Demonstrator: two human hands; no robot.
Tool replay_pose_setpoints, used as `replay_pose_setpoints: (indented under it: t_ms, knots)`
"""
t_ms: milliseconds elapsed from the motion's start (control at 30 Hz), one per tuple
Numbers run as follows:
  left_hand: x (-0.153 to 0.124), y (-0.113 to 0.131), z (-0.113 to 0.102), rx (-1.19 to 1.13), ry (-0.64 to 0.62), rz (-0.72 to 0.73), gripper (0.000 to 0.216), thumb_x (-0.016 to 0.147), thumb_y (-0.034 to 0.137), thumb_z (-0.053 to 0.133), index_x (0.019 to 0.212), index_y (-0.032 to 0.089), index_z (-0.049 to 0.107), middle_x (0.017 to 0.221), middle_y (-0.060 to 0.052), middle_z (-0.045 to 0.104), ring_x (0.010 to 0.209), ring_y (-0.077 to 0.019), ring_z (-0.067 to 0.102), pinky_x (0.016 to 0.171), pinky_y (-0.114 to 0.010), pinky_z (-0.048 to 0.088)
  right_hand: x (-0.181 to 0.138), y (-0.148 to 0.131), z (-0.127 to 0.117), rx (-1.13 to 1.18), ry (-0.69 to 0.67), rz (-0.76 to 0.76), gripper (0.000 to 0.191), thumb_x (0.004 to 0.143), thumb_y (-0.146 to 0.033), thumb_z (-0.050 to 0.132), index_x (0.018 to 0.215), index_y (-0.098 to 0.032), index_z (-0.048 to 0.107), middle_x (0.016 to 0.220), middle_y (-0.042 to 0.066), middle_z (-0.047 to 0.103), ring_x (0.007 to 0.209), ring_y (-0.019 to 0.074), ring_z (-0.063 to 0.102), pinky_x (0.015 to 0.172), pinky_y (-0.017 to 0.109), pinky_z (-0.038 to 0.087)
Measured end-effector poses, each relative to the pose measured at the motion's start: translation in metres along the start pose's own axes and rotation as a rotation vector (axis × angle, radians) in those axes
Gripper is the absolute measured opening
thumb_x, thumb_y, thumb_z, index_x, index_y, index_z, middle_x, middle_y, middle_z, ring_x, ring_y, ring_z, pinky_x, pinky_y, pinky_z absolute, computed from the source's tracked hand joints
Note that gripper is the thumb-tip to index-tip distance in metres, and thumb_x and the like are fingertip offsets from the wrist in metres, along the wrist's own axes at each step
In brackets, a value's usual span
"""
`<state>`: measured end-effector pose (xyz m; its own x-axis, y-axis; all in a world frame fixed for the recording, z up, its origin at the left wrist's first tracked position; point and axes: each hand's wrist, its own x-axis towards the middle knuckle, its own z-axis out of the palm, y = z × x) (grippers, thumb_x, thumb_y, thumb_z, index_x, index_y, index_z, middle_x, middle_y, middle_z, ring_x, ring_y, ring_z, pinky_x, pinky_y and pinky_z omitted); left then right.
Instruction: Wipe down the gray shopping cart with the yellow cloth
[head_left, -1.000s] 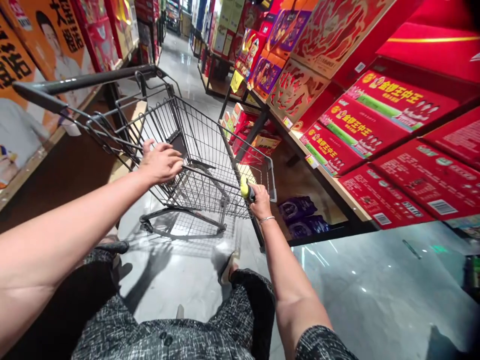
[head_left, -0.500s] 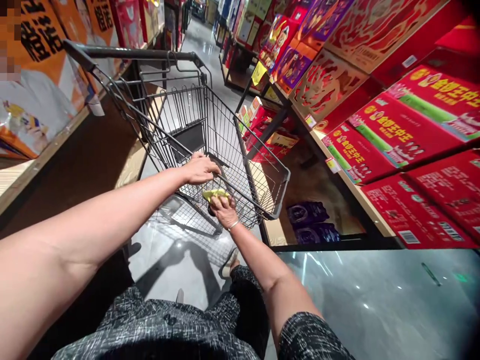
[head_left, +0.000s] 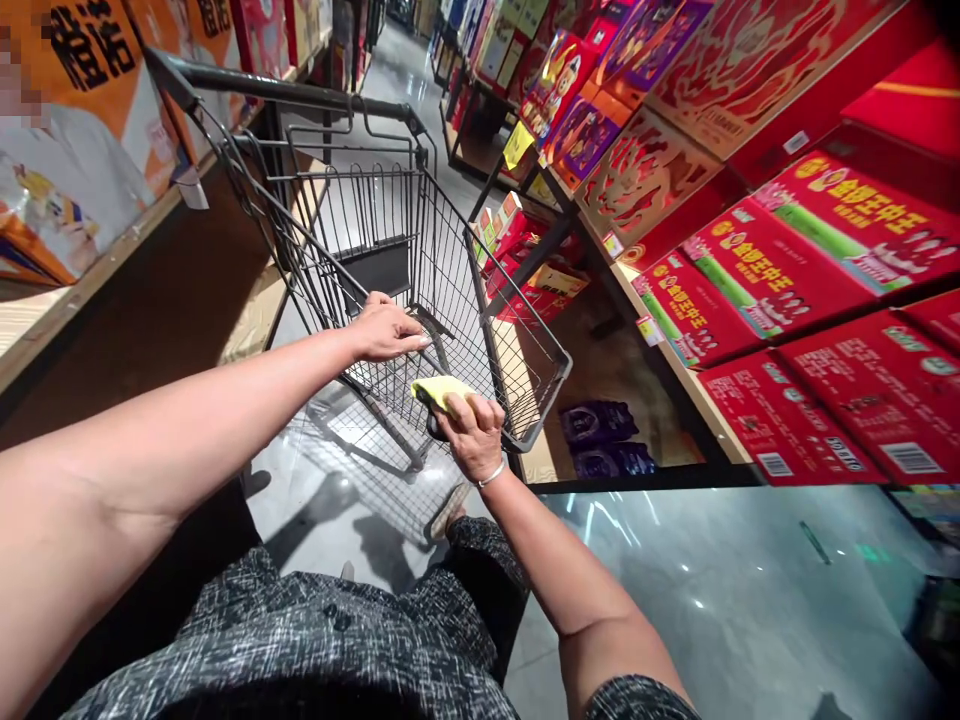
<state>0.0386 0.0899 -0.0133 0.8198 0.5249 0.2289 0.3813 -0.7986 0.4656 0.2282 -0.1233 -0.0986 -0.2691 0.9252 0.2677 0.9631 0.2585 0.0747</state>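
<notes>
A black wire shopping cart (head_left: 420,250) is tipped up in front of me in a shop aisle, its handle bar at the top left. My left hand (head_left: 384,330) lies on the cart's wire frame, fingers curled over a bar. My right hand (head_left: 474,432) is closed on a yellow-green cloth (head_left: 439,390) and presses it against a black cart wheel at the near lower corner of the basket. A thin bracelet sits on my right wrist.
Red boxed goods (head_left: 780,270) fill the slanted shelf at right, with dark purple packs (head_left: 607,440) on the lowest shelf. Orange packages (head_left: 75,150) line the left shelf. Glossy grey floor (head_left: 712,590) runs down the aisle. My patterned trousers fill the bottom.
My right hand with the cloth has come from the cart's far corner to its near corner. My left hand slid right along the frame. The cart has swung more upright.
</notes>
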Motion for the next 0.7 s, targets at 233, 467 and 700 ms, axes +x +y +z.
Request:
replay_pose_setpoints:
  t_ms: [233, 467, 700]
  knots:
    - [-0.025, 0.002, -0.004, -0.013, 0.012, -0.007, 0.049, 0.083, 0.067, 0.051, 0.070, 0.023, 0.068, 0.067, 0.001, 0.065, 0.080, -0.0180, 0.051, 0.095, -0.039, 0.021, -0.063, -0.039, 0.047, 0.044, -0.325, -0.015, 0.032, 0.093, -0.024, 0.055, 0.123, -0.027, 0.067, 0.134, 0.004, 0.062, 0.124, 0.0243, 0.052, 0.102, 0.039, 0.041]
    - [-0.044, 0.001, -0.005, 0.021, 0.037, -0.039, 0.051, 0.082, 0.067, 0.053, 0.062, 0.022, 0.065, 0.064, 0.000, 0.062, 0.084, -0.0194, 0.053, 0.096, -0.039, 0.022, -0.051, -0.090, 0.016, 0.026, -0.309, -0.071, 0.024, 0.096, -0.030, 0.052, 0.109, -0.037, 0.070, 0.120, 0.001, 0.065, 0.113, 0.0237, 0.053, 0.097, 0.042, 0.042]
    - [-0.073, 0.041, 0.007, 0.127, 0.171, 0.120, 0.027, 0.090, 0.038, 0.045, 0.094, 0.026, 0.069, 0.098, -0.002, 0.070, 0.107, -0.0219, 0.055, 0.111, -0.047, 0.010, -0.008, -0.088, -0.086, -0.055, 0.063, 0.004, 0.028, 0.096, -0.029, 0.055, 0.119, -0.041, 0.065, 0.147, -0.004, 0.047, 0.125, 0.0265, 0.037, 0.090, 0.043, 0.042]
